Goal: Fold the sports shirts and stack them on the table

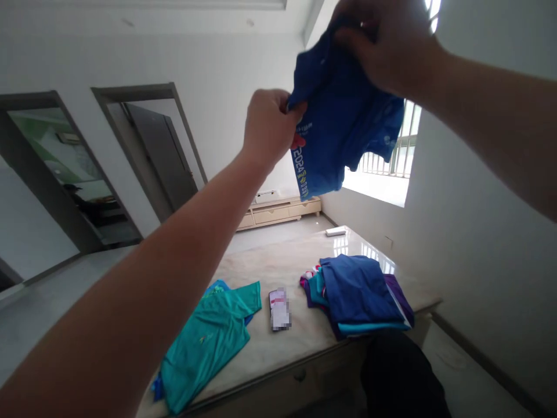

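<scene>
Shirt: a blue shirt (pixel 343 125) is up in the air, well above the table (pixel 270 255) and between the two raised hands — bunched, not spread.
Left hand: the left hand (pixel 270 125) is closed in a fist on the shirt's left edge, fingers curled tight around a fold of cloth.
Right hand: the right hand (pixel 387 43) is higher and further right, fingers pinched down on the top of the same shirt; a ring shows on one finger.
Which way it lies: the cloth runs from the left fist up and across to the right hand, then hangs down below both — the long axis drops toward the table, slightly slanted.
Nearer hand: both hold it; the left sits lower, close to the printed part.
Look of the shirt: bright blue, soft and crumpled, with white and yellow print reading upside down near the lower hem and a red patch beside the left fist.
On the table: a teal shirt (pixel 209 342) lies flat at the near left with a blue one under it, a small blurred card (pixel 279 309) in the middle, and a folded stack of shirts (pixel 361 296) to the right — blue on top.
</scene>
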`<act>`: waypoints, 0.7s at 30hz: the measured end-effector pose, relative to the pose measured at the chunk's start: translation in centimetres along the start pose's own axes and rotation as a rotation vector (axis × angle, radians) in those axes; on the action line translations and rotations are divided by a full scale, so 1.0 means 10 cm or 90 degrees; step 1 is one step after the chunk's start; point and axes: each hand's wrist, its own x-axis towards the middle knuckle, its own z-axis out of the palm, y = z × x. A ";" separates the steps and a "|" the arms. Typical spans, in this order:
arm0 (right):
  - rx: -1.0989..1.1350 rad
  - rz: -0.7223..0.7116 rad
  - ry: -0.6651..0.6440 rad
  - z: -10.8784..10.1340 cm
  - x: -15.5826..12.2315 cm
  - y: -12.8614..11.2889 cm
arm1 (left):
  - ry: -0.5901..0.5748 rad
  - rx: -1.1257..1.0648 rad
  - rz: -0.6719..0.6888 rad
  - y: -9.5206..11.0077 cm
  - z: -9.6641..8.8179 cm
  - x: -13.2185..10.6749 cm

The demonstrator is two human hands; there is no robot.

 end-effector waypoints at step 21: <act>0.332 0.166 -0.509 -1.34 -4.74 -1.82 | -0.352 -0.447 -0.442 0.69 1.54 -4.80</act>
